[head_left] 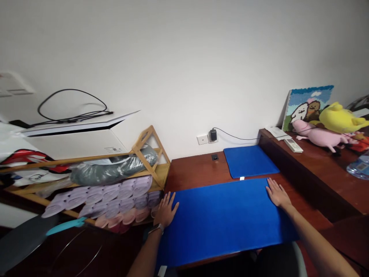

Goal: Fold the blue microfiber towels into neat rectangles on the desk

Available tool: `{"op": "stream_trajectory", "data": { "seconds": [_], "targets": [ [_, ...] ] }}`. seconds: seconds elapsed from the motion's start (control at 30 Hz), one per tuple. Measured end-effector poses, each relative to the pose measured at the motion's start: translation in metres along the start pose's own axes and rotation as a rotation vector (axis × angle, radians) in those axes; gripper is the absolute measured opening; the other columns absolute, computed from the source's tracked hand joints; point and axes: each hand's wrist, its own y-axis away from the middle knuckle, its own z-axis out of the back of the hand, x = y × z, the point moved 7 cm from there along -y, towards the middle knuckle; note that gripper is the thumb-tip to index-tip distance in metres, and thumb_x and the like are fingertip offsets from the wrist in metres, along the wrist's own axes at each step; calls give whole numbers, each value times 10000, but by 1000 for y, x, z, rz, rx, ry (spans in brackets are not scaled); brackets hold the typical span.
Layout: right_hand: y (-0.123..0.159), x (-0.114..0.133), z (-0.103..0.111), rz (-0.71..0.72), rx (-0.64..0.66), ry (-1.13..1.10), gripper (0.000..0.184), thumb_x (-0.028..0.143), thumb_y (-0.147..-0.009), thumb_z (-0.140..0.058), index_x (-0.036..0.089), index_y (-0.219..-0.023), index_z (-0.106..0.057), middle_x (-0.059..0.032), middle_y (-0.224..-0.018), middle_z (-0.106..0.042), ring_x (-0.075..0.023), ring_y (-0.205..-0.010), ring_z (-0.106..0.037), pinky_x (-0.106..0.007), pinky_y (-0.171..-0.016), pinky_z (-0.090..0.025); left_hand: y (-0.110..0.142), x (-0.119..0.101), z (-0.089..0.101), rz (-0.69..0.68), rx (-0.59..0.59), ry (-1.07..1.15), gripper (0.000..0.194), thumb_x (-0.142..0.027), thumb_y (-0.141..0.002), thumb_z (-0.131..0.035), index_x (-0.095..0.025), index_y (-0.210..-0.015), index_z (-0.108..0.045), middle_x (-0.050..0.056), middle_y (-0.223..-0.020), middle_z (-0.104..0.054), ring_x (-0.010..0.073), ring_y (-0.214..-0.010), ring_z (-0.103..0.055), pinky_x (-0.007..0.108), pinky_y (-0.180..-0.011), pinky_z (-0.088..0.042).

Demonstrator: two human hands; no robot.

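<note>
A large blue cloth (221,219) lies spread flat on the reddish-brown wooden desk (190,173), its near edge reaching the desk's front edge. My left hand (165,209) rests on the cloth's far left corner, fingers spread, with a watch on the wrist. On the far right corner lies my right hand (278,193), flat with its fingers stretched out. Behind the large cloth, a smaller blue cloth (249,161) is laid flat near the wall, a small white tag at its near edge. Neither hand grasps anything.
Left stands a wooden rack (155,165) with lilac and pink slippers (127,190) and a white box (83,142). On the raised right side are a remote control (293,145), a pink plush toy (317,132), a yellow plush toy (341,118) and a picture (307,105). A plugged-in adapter (213,134) trails a cable.
</note>
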Motion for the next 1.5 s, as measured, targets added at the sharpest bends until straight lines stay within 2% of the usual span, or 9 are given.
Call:
{"op": "stream_trajectory", "data": {
  "seconds": [0.23,0.33,0.43,0.67,0.77,0.83,0.97,1.3,1.5],
  "targets": [
    [-8,10,27,-42,94,22,706,400,-1001,-235,73,-1612,-368,-135,-1677,-353,-304,-1552,-329,-527,-1264,-265,0,-1,-3,20,1,23,673,-575,-1046,-333,-212,-1609,-395,127,-1694,-355,294,-1562,-319,515,-1250,-292],
    [-13,43,45,-36,58,40,679,352,-992,-261,47,-1574,-431,-190,-1635,-414,-344,-1535,-357,-568,-1245,-287,0,-2,-4,37,6,37,681,-583,-1046,-339,-206,-1611,-390,129,-1700,-341,287,-1569,-302,503,-1262,-269],
    [-2,128,53,87,-39,28,666,360,-1024,-226,73,-1602,-390,-170,-1670,-361,-306,-1575,-272,-521,-1277,-225,1,-5,-2,45,3,50,675,-571,-1049,-350,-202,-1612,-387,131,-1706,-325,288,-1574,-290,501,-1265,-260],
    [83,411,26,628,50,-270,668,459,-1061,-253,128,-1637,-323,-104,-1695,-324,-244,-1589,-236,-447,-1304,-160,3,-8,3,50,16,48,676,-554,-1048,-364,-183,-1613,-389,143,-1706,-318,287,-1577,-283,483,-1275,-243],
    [103,470,12,691,115,-323,682,470,-1065,-238,107,-1639,-307,-121,-1702,-288,-254,-1595,-211,-463,-1306,-147,3,-6,2,47,22,44,681,-554,-1047,-369,-178,-1614,-388,149,-1704,-322,293,-1576,-285,482,-1276,-241],
    [104,477,6,699,131,-330,695,486,-1066,-228,104,-1643,-291,-126,-1707,-262,-256,-1601,-187,-478,-1308,-129,3,-4,0,51,16,47,680,-562,-1046,-366,-188,-1613,-391,143,-1703,-326,295,-1574,-290,490,-1274,-242],
    [85,411,6,606,110,-276,692,503,-1066,-202,144,-1655,-266,-98,-1712,-245,-236,-1605,-167,-481,-1311,-105,2,-1,-4,48,-1,52,686,-584,-1043,-356,-204,-1612,-390,131,-1704,-331,292,-1573,-294,503,-1269,-254],
    [5,36,19,65,18,12,675,475,-1041,-190,215,-1654,-293,-65,-1716,-274,-241,-1590,-223,-495,-1287,-197,-1,2,-4,2,-15,39,672,-554,-1036,-370,-186,-1596,-419,152,-1680,-372,314,-1543,-360,530,-1248,-303],
    [-5,-6,6,84,17,-6,706,506,-1037,-139,209,-1671,-235,-42,-1733,-245,-214,-1601,-188,-467,-1304,-143,0,0,3,14,12,3,671,-554,-1037,-366,-194,-1600,-412,137,-1680,-378,309,-1540,-366,517,-1244,-314]
  ]
}}
